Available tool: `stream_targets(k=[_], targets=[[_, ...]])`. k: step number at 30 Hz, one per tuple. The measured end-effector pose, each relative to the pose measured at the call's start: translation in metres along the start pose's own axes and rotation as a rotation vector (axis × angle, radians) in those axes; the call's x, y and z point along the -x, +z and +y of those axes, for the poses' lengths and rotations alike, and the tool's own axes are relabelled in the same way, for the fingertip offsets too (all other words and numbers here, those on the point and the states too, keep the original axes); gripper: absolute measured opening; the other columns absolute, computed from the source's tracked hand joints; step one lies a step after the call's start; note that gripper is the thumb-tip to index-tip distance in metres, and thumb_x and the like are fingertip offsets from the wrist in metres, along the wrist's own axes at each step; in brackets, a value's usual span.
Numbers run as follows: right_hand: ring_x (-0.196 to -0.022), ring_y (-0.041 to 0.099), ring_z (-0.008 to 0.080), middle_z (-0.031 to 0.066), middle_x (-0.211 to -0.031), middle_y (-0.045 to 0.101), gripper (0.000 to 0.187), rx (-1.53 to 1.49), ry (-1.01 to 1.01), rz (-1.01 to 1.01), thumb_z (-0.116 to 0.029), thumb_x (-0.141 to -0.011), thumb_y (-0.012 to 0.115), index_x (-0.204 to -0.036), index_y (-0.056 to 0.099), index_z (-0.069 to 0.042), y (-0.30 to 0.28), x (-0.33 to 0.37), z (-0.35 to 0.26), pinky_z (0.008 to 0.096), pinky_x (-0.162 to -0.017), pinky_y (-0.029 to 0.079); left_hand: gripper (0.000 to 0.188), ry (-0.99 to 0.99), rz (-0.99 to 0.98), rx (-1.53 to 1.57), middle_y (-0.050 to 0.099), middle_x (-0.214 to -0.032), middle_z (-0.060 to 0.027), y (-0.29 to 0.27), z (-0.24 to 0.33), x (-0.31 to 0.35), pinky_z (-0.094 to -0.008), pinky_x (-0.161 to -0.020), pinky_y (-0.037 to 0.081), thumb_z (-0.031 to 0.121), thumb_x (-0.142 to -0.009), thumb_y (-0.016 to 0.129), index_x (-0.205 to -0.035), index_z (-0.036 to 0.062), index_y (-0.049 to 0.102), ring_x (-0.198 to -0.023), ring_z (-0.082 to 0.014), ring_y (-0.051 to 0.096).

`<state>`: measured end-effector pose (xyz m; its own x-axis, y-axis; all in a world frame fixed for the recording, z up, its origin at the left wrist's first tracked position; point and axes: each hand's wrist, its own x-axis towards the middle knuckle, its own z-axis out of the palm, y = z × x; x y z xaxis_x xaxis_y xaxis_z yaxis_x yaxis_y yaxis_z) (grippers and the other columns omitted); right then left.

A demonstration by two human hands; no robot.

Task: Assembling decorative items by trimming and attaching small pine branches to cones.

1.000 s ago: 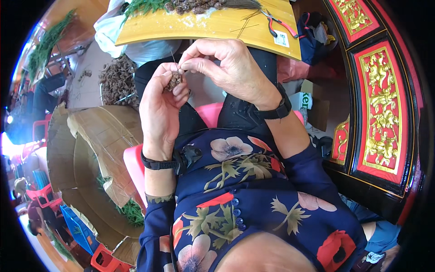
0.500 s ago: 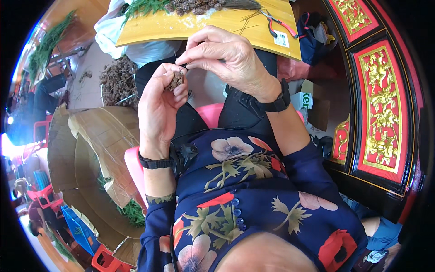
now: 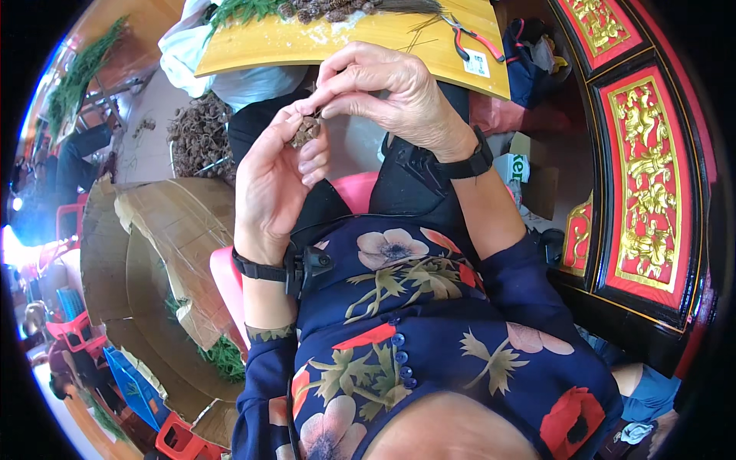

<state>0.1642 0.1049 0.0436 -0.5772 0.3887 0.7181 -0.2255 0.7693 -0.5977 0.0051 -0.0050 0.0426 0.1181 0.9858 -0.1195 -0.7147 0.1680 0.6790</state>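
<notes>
Above my lap, my left hand [image 3: 270, 184] closes around a small brown pine cone [image 3: 305, 133], its thumb and fingers pressed against the cone's sides. My right hand [image 3: 395, 88] meets it at the cone's upper end, thumb and fingertips pinched on a thin dark wire [image 3: 315, 86], most of which the fingers hide. Just beyond my hands is a yellow tabletop [image 3: 264, 55]. On it lie red-and-black pliers [image 3: 461, 44], a bundle of thin brown wires [image 3: 410, 6], a heap of pine cones [image 3: 333, 9] and green sprigs [image 3: 244, 11].
At my left stands a torn cardboard box [image 3: 146, 291] with green sprigs inside. Beyond it is a container heaped with pine cones [image 3: 198, 142]. A white plastic bag [image 3: 180, 50] hangs by the table's left edge. At right rises a red-and-gold carved panel [image 3: 644, 184].
Both hands have shifted slightly, the left one a little to the right with the pine cone, which has turned. My right fingertips have come closer to the cone's end.
</notes>
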Motion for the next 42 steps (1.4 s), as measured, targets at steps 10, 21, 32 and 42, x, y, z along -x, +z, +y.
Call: stream_targets(k=[10, 21, 32, 42], targets=[[-0.077, 0.057, 0.0091, 0.0024, -0.086, 0.06, 0.004, -0.063, 0.138, -0.012, -0.003, -0.083, 0.065, -0.085, 0.064, -0.001, 0.001, 0.0, -0.005, 0.0205, -0.069, 0.045, 0.023, -0.081, -0.122, 0.104, 0.041, -0.071, -0.0012, -0.002, 0.0, -0.002, -0.0224, -0.054, 0.032, 0.021, -0.095, 0.042, -0.104, 0.0017, 0.051, -0.062, -0.0094, 0.036], [-0.069, 0.053, 0.0037, -0.001, -0.077, 0.06, 0.009, -0.098, 0.475, 0.011, -0.008, -0.086, 0.063, -0.087, 0.063, 0.001, 0.008, 0.003, -0.013, 0.0189, -0.062, 0.043, 0.017, 0.158, 0.105, -0.259, 0.045, -0.071, 0.0016, 0.008, -0.004, 0.001, -0.0196, -0.054, 0.03, 0.016, -0.094, 0.047, -0.099, 0.0023, 0.055, -0.061, -0.0054, 0.036], [-0.065, 0.053, 0.0044, 0.0, -0.071, 0.06, 0.01, -0.007, 0.454, 0.004, -0.009, -0.084, 0.065, -0.083, 0.065, 0.001, 0.009, 0.004, -0.012, 0.0197, -0.059, 0.043, 0.015, 0.208, 0.152, -0.223, 0.044, -0.071, 0.0029, 0.006, -0.004, -0.002, -0.019, -0.053, 0.029, 0.015, -0.095, 0.047, -0.102, 0.0046, 0.055, -0.062, -0.0045, 0.037], [-0.066, 0.053, 0.0048, -0.0006, -0.073, 0.061, 0.007, 0.057, 0.446, -0.014, -0.008, -0.083, 0.066, -0.085, 0.066, -0.001, 0.007, 0.003, -0.015, 0.0204, -0.06, 0.044, 0.018, 0.158, 0.09, -0.136, 0.044, -0.074, 0.0009, 0.002, -0.004, -0.005, -0.0202, -0.053, 0.029, 0.018, -0.095, 0.044, -0.106, 0.0053, 0.052, -0.061, -0.0068, 0.037]])
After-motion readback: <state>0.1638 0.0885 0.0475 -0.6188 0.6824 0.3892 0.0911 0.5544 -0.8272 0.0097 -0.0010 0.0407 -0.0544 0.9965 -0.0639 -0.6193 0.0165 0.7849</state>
